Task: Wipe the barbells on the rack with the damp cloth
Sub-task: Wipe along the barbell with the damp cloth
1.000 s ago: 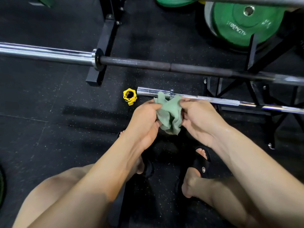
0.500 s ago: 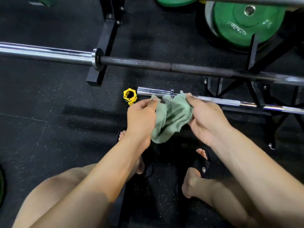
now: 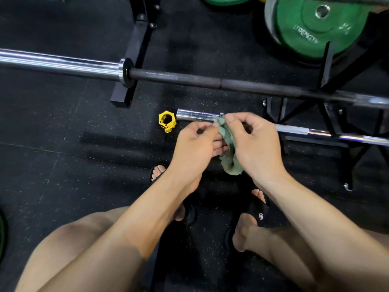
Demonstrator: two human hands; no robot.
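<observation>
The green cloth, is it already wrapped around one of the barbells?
No, the green cloth hangs bunched between the left hand and right hand, in front of the lower barbell, not around it.

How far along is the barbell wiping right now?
No wiping shows as done. In hand: left hand and right hand bunch the green cloth, off any bar. Left: the short chrome bar behind it and the long barbell.

Yellow barbell collar (image 3: 167, 121) on black rubber floor (image 3: 52, 127), green weight plate (image 3: 315, 26), black sandals (image 3: 260, 211)
</observation>
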